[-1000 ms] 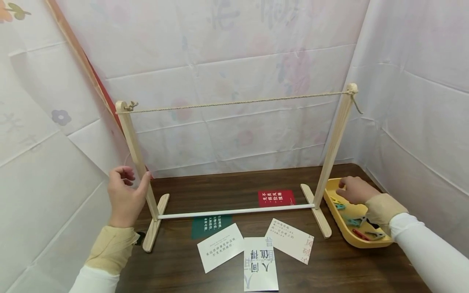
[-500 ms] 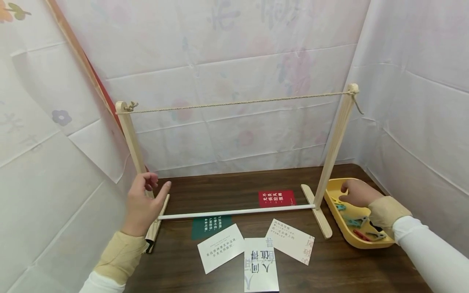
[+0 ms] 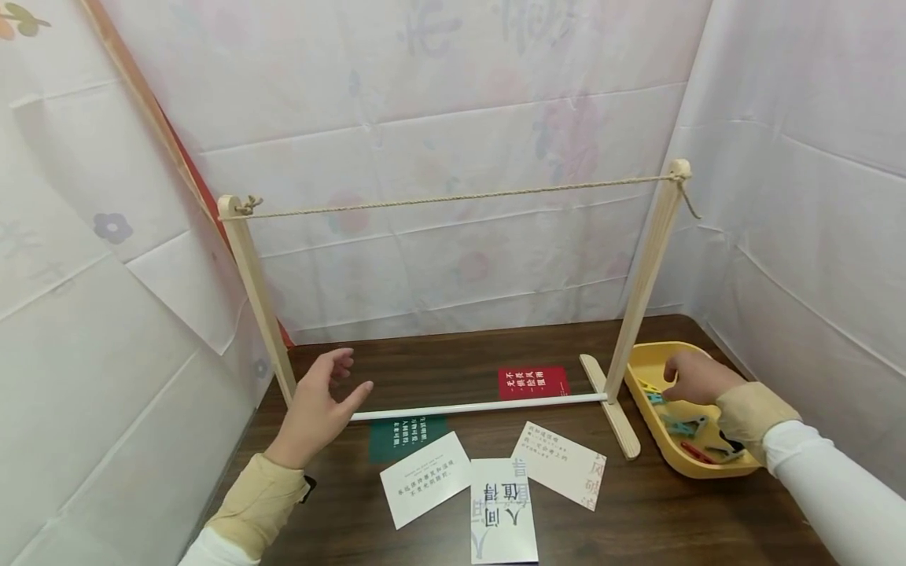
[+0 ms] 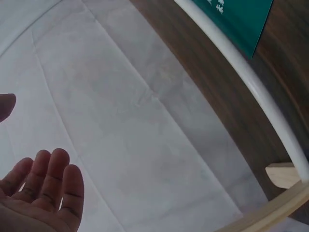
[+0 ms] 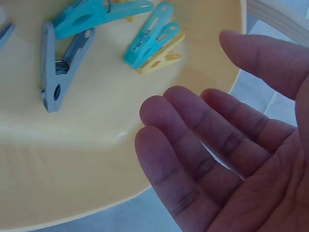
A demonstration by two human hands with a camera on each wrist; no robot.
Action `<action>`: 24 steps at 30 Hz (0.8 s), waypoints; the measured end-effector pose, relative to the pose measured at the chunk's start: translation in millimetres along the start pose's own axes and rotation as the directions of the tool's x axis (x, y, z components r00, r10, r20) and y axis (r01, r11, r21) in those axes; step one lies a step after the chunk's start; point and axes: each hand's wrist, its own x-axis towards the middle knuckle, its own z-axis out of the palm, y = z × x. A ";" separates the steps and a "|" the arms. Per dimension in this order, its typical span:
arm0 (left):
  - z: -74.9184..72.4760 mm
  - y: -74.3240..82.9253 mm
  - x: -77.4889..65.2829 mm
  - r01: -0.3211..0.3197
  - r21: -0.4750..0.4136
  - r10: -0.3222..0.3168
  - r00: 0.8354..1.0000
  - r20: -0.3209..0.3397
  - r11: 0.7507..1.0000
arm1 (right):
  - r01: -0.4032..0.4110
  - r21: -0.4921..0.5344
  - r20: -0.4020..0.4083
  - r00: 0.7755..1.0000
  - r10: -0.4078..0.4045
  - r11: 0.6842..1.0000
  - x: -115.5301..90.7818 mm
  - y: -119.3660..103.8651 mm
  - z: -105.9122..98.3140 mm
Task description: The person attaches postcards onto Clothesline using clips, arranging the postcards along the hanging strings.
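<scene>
My left hand [image 3: 316, 413] hangs in the air by the left post of the wooden frame [image 3: 260, 295], fingers loosely bent and thumb apart, holding nothing. In the left wrist view its fingers [image 4: 58, 181] have only white cloth behind them. My right hand [image 3: 701, 379] hovers over the yellow tray [image 3: 654, 436]. The right wrist view shows its fingers [image 5: 193, 135] spread from the thumb with nothing between them. Inside the tray, close to those fingers, lie a turquoise clothespin [image 5: 145, 41], a yellow clothespin [image 5: 161, 58] and a grey-blue clothespin [image 5: 52, 72].
A twine line [image 3: 453, 198] spans the frame's posts, with a white rod [image 3: 481, 406] low between them. On the brown table lie a red card [image 3: 534, 383], a green card [image 3: 396, 440] and several white cards, one [image 3: 504, 523] at the front. White cloth hangs behind.
My left hand has moved right and down, from beside the left post to over the rod's left end. The right hand has shifted slightly right over the tray.
</scene>
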 end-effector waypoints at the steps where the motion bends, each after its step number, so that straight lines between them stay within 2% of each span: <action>1: 2.1 0.4 -1.1 0.000 0.006 0.000 1.000 0.017 1.000 | -0.004 0.000 0.006 1.000 0.004 1.000 -0.3 0.4 0.6; 5: 10.2 1.3 -6.1 -0.009 0.030 0.006 0.997 0.083 1.000 | -0.022 -0.013 0.025 0.999 0.022 1.000 -1.2 2.3 3.5; 10: 18.9 0.2 -12.8 0.020 0.034 -0.026 0.984 0.175 0.999 | -0.042 -0.033 0.053 0.998 0.044 0.999 0.1 5.6 8.6; 18: 33.8 0.7 -21.6 0.074 0.063 -0.090 0.950 0.300 0.995 | -0.022 -0.063 0.088 0.996 0.028 0.998 -0.9 3.7 14.0; 24: 43.6 5.3 -27.3 0.122 0.083 -0.144 0.914 0.380 0.989 | -0.028 -0.064 0.116 0.993 0.035 0.998 -3.5 -1.5 14.5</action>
